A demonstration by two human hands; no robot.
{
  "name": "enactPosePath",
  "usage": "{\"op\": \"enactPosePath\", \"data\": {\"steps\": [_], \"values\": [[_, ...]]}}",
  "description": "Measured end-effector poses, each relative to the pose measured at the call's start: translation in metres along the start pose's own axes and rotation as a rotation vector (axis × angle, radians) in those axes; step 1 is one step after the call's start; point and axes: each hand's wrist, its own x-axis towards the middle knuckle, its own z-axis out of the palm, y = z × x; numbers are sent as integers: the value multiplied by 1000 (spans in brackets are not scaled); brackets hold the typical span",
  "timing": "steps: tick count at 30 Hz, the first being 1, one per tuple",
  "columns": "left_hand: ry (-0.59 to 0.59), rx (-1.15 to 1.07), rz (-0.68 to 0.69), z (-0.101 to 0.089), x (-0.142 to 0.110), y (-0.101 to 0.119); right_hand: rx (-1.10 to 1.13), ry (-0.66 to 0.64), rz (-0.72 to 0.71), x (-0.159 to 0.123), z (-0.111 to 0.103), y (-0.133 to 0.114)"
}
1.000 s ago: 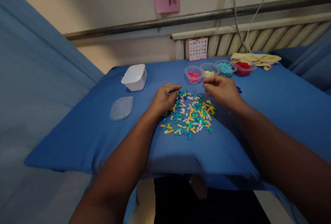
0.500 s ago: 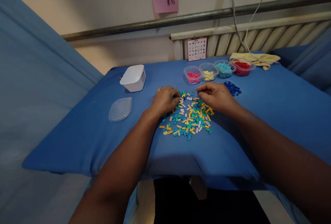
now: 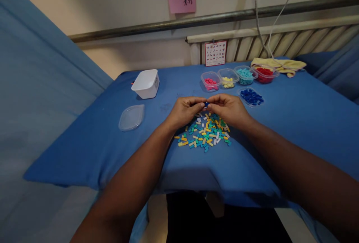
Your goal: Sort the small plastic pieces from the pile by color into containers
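My left hand [image 3: 187, 111] and my right hand [image 3: 228, 109] meet fingertip to fingertip over the far side of a loose pile of small building bricks [image 3: 209, 132]. Pinched between both sets of fingertips is a small dark blue brick [image 3: 206, 104], mostly covered by the fingers; whether it is one brick or more I cannot tell. Teal, green, yellow, cream and white bricks make up the pile, and my hands hide its far part. Just beyond my right hand lies a shallow clear tray of dark blue bricks [image 3: 251, 97].
Clear tubs of pink [image 3: 211, 82], pale yellow [image 3: 227, 81], light blue [image 3: 245, 75] and red bricks [image 3: 264, 74] line the back. A yellow cloth [image 3: 280, 63] lies behind them. On the left are a white container [image 3: 146, 84] and a clear lid [image 3: 131, 117]. Blue cloth covers the table [image 3: 84, 145].
My hands were apart over the pile, and now their fingertips have come together around the dark blue brick. My right hand moved left, uncovering more of the tray of dark blue bricks.
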Motion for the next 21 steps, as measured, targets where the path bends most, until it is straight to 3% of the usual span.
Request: {"op": "enactPosePath", "data": {"steps": [21], "values": [[6, -44, -72, 0, -3, 5, 68, -24, 86, 2, 0, -1]]}}
